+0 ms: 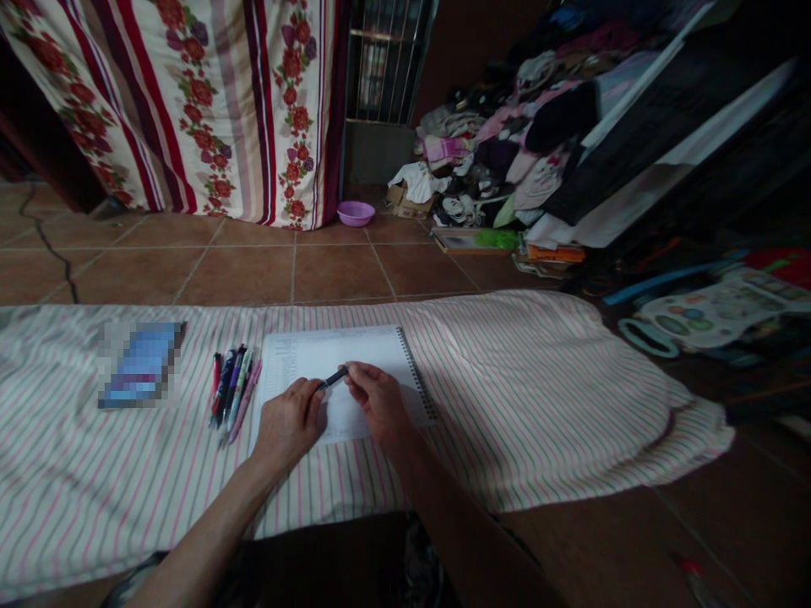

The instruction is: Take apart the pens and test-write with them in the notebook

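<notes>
A spiral notebook (335,355) lies open on a striped cloth (538,397) spread over the floor. Over its lower half, my left hand (288,422) and my right hand (377,401) both pinch a dark pen (334,377), one at each end. The pen is held level just above the page. Left of the notebook, several pens (231,388) lie side by side on the cloth.
A blurred blue flat object (140,365) lies on the cloth at the left. Beyond it are brown tiles, a floral curtain (209,101) and a small purple bowl (356,213). A heap of clothes (507,143) and colourful toys (710,312) fill the right.
</notes>
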Tool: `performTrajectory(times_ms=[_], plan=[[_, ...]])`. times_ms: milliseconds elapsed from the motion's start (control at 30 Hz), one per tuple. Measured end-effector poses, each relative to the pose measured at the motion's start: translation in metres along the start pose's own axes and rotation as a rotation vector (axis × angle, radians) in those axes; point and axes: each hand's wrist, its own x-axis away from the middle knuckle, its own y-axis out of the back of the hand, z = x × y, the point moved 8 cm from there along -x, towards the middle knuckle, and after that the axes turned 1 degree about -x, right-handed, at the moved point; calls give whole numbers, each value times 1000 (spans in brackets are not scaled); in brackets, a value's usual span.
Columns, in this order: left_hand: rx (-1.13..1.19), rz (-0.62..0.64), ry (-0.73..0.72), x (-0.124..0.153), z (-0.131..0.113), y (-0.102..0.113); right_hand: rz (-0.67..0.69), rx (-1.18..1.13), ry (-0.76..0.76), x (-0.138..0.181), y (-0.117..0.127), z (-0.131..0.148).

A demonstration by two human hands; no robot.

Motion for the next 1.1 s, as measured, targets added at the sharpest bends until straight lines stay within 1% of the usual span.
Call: performTrajectory(times_ms=[233, 400, 667, 1100], plan=[[-35, -36, -14, 1, -1, 2, 83, -127, -46, 4, -9, -3], [-68, -24, -36, 2, -3, 1, 36, -84, -47, 1, -3, -5], [-13, -3, -30, 2, -3, 0, -1, -15, -17, -2, 1, -2], [54, -3, 7, 1, 1, -2, 63, -135, -103, 3, -5, -7]])
